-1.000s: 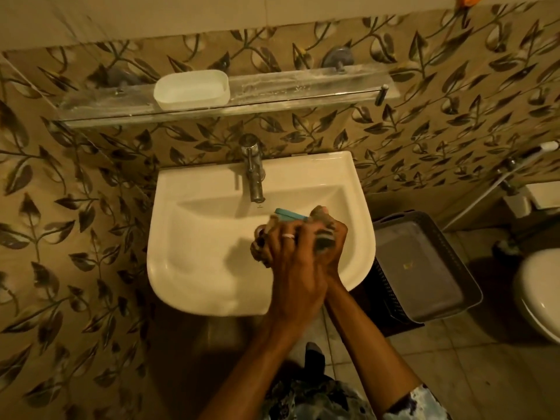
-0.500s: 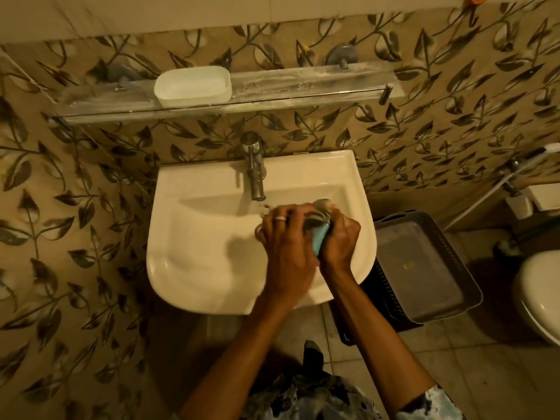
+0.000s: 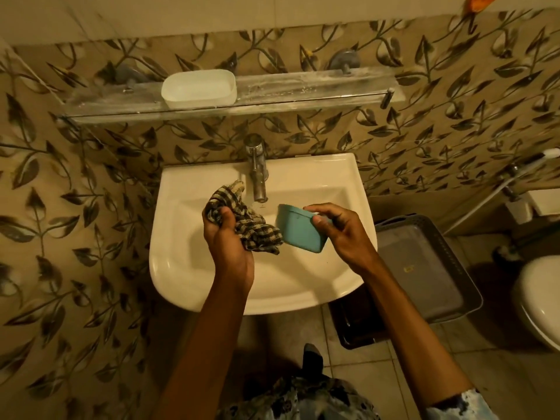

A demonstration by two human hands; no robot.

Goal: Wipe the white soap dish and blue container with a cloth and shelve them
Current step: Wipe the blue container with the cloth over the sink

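Fingers on the blue container: rounded, tilted, rimmed, apparently plastic.

Nothing legible anywhere. One small yellow sticker sat on the grey tray right of the sink, its print too tiny to read.

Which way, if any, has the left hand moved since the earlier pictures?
Yes. The left hand, gripping the cloth, moved leftward, from right of the tap to left of it.

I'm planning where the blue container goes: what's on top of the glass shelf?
The white soap dish sits left of centre on the shelf; the patch beneath it is covered.
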